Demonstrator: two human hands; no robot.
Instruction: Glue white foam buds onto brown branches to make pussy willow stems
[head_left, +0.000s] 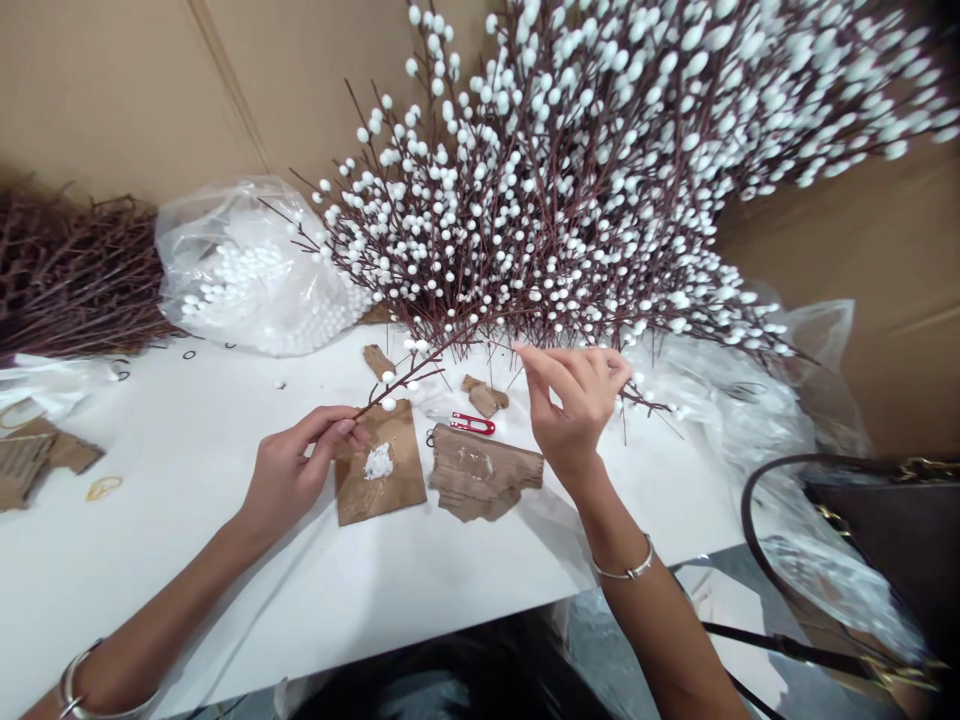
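1. Head view: the left hand's (pixel 289 465) fingers pinched a brown twig (pixel 397 386) over the cardboard (pixel 352 497); the right hand (pixel 571 405) was raised nearby, its grip impossible to tell.
2. The twig bore several white buds (pixel 388 404), seemingly only part-covered.
3. Budded branches (pixel 517 225) stood massed behind; bare branches (pixel 82 275) and a plastic bag (pixel 225 205) of beads lay leftward, apparently unused.

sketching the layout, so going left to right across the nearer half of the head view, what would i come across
Cardboard scraps at the left edge → left hand → cardboard square with a white patch → torn corrugated piece → right hand → dark bag.
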